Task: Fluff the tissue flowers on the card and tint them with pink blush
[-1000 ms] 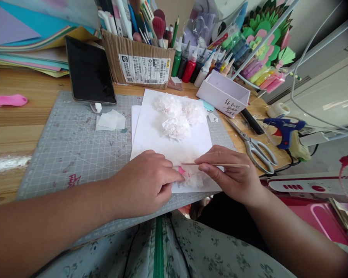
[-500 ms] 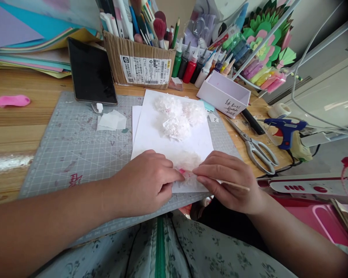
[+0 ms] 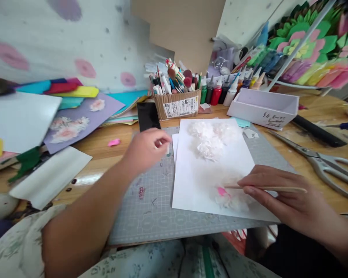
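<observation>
My right hand (image 3: 281, 193) grips a thin wooden stick (image 3: 266, 189) like a pen. Its tip is by a small pink piece (image 3: 222, 191) on a white, ruffled tissue-like flower (image 3: 234, 201), partly hidden by my fingers. That flower lies on the near part of a white paper sheet (image 3: 188, 177). My left hand (image 3: 147, 150) is blurred over the cutting mat, left of the sheet, its thumb and forefinger curled together. Whatever is in those fingers cannot be made out. More white ruffled flowers (image 3: 210, 146) lie at the sheet's far end.
A grey cutting mat (image 3: 150, 220) lies under the sheet. Around it are a pink lump (image 3: 114, 143), a phone (image 3: 148, 116), a carton of pens and brushes (image 3: 178, 106), paint bottles (image 3: 216, 92), a white box (image 3: 263, 108) and large scissors (image 3: 319, 158). Coloured papers (image 3: 113, 102) fill the left.
My left hand has left the flower and moved left and away from me, over the mat. My right hand stays at the flower with the stick. The view has turned left.
</observation>
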Motion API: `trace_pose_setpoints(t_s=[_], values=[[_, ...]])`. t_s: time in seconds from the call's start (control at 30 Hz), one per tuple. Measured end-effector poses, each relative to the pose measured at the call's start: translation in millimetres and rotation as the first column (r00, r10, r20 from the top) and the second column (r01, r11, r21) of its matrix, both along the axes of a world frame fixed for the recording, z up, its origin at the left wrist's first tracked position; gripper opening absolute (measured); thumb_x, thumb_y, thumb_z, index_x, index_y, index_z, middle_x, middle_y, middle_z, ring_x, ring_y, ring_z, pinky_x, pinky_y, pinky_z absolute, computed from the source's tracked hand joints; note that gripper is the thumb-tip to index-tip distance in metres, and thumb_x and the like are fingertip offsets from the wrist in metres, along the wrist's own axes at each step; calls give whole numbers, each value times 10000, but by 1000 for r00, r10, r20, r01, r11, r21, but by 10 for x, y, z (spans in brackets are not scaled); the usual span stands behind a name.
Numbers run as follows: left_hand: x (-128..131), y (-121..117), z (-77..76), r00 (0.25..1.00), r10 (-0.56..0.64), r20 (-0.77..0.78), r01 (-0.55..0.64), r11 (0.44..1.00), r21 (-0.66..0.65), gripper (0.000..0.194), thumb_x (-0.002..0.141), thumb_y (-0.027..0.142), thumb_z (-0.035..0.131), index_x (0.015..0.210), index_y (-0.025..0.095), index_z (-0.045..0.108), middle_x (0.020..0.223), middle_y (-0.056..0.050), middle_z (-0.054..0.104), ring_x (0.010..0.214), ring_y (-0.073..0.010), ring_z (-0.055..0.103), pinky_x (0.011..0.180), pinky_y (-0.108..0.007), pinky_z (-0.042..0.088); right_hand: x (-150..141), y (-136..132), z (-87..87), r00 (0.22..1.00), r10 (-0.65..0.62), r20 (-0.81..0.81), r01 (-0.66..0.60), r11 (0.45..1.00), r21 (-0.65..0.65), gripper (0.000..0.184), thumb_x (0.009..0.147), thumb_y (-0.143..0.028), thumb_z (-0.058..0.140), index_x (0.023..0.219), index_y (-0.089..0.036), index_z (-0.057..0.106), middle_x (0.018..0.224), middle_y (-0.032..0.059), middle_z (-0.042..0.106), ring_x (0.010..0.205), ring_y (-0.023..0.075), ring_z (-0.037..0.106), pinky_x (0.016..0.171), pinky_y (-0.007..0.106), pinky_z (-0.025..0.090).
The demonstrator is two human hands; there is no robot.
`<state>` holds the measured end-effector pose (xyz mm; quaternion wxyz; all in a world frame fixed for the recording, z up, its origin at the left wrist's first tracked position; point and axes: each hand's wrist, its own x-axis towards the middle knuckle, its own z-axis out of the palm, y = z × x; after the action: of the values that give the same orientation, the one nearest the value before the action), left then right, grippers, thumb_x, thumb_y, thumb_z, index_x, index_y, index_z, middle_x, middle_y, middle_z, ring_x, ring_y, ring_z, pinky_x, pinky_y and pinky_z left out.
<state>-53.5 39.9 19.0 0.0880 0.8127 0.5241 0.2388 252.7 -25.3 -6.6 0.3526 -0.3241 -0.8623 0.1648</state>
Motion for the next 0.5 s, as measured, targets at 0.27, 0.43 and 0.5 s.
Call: trace_pose_setpoints(t_s=[0.27,0.43,0.5], values=[[-437,210,26,878,-168,-448,98,980,-176,372,768,190,523,1123,222,625,1156,-41,632,1050,-229,563,881,-335,431,21,-12,-13,998,-27,57,25,999,33,134,879,-160,556,966,-219,639,816,33,713,744,166,670,574,256,518],[-441,282,-120,838,-224,-498,174,974,-145,299,784,156,492,1034,216,645,1059,-34,662,979,-224,564,857,-338,419,36,-39,-10,995,-32,97,29,999,26,145,894,-153,530,984,-229,615,839,31,715,779,167,670,593,251,512],[-454,309,-131,837,-214,-504,171,977,-131,250,808,169,476,975,210,657,966,-33,679,921,-220,575,814,-334,423,38,-38,-14,995,-28,92,26,999,19,147,894,-155,532,989,-233,614,842,30,716,771,163,670,590,246,511]])
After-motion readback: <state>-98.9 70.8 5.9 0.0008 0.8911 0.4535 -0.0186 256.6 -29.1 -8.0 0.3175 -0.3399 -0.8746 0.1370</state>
